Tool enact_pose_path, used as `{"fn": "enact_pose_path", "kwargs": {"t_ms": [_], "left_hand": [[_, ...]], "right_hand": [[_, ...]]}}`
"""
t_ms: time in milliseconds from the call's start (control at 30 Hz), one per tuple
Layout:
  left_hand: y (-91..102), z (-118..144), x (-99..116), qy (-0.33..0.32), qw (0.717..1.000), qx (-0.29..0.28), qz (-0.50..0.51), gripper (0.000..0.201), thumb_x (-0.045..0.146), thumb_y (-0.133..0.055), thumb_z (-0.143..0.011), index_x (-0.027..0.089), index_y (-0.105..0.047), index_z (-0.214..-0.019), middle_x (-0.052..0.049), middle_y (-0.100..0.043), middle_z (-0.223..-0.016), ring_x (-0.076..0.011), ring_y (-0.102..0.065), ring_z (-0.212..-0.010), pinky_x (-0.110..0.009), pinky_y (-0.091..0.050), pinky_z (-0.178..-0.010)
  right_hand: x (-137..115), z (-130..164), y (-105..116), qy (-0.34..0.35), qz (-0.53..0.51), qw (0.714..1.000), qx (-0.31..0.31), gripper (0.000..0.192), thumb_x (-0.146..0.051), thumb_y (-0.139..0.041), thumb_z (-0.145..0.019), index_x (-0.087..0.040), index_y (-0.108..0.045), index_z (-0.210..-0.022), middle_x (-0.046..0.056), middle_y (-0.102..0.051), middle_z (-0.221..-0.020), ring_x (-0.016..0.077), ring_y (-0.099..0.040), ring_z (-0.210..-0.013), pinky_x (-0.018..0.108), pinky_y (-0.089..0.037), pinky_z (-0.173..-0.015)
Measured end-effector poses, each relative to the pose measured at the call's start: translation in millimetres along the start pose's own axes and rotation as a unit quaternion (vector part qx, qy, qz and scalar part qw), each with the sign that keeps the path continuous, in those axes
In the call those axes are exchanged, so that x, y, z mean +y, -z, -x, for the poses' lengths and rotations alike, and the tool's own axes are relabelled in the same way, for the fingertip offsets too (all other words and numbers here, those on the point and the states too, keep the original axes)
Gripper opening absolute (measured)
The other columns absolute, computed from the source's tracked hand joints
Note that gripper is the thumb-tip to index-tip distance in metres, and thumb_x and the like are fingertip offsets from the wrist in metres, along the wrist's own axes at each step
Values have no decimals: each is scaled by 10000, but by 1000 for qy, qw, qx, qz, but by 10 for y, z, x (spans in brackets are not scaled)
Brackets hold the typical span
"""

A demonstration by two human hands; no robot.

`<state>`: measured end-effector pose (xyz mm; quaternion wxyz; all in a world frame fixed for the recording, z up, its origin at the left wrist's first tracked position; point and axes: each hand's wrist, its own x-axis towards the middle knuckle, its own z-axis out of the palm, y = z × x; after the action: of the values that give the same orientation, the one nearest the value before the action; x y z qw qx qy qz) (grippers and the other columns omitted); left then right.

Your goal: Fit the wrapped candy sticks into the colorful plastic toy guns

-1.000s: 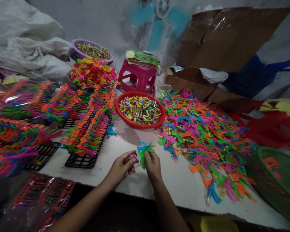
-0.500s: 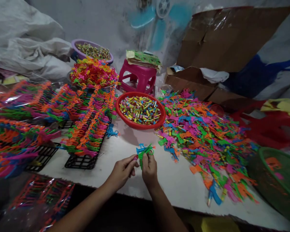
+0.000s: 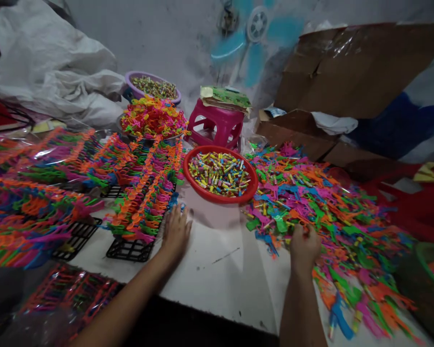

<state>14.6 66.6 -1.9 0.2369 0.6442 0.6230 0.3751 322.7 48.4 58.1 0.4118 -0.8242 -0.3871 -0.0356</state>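
My left hand lies by the front rack with its fingers stretched forward, open. Just beyond its fingertips is a blue plastic toy pistol, partly hidden. My right hand is at the near left edge of a big heap of coloured toy pistols. Its fingers are curled in among the pieces, and a bit of orange shows by them. What they grip is hidden. Between and beyond my hands stands a red basin full of small yellow, pink and blue tubes.
Black racks on the left carry rows of toy pistols. Behind them are a pile of small orange and pink parts and a purple basin. A pink stool, cardboard box and green basket stand around the white table.
My hands were together at the middle with a blue and a green toy pistol. They have parted: left hand forward-left to the rack, right hand to the heap. The view has shifted slightly.
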Motion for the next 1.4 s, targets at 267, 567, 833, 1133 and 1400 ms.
{"fn": "enact_pose_path", "kwargs": {"t_ms": [267, 567, 833, 1133, 1400], "left_hand": [[-455, 217, 72, -49, 993, -45, -99, 536, 261, -504, -765, 64, -407, -1254, -235, -280, -1372, -378, -197, -1267, -555, -220, -975], [-309, 670, 211, -217, 971, -98, 24, 439, 207, -456, -810, 224, -432, -1248, -101, -350, -1369, -263, -277, -1265, -461, -329, -990], [-353, 660, -20, -190, 979, -74, 4, 325, 182, -449, -811, 188, -551, -1120, -111, -485, -1265, -252, -389, -1191, -438, -364, -975], [-352, 606, 16, -175, 982, -61, 26, 249, 190, -464, -806, 203, -615, -1003, -100, -566, -1162, -241, -460, -1116, -422, -411, -931], [-369, 601, 0, -203, 977, -21, 61, 224, 156, -477, -795, 191, -638, -947, -107, -610, -1078, -224, -510, -1045, -408, -447, -881]], "right_hand": [[-612, 249, -467, 231, -114, 953, -159, 341, -375, -411, -784, -150, -633, -914, 87, -623, -857, 179, -567, -748, 308, -448, -700], [-1361, -380, -1218, 255, 207, 859, -393, 608, -551, -542, -667, -141, -552, -1117, 153, -536, -1116, 268, -514, -984, 334, -371, -816], [-1310, -309, -1304, 322, 157, 818, -450, 360, -406, -513, -737, -178, -625, -993, 77, -612, -985, 176, -557, -845, 226, -385, -713], [-1298, -433, -1312, 318, 67, 842, -432, 139, -167, -578, -658, -180, -690, -739, 15, -645, -622, 135, -539, -576, 210, -353, -557], [-1204, -601, -1222, 238, -79, 909, -331, 195, -325, -605, -641, -144, -674, -660, 17, -619, -566, 129, -519, -543, 213, -358, -513]]}}
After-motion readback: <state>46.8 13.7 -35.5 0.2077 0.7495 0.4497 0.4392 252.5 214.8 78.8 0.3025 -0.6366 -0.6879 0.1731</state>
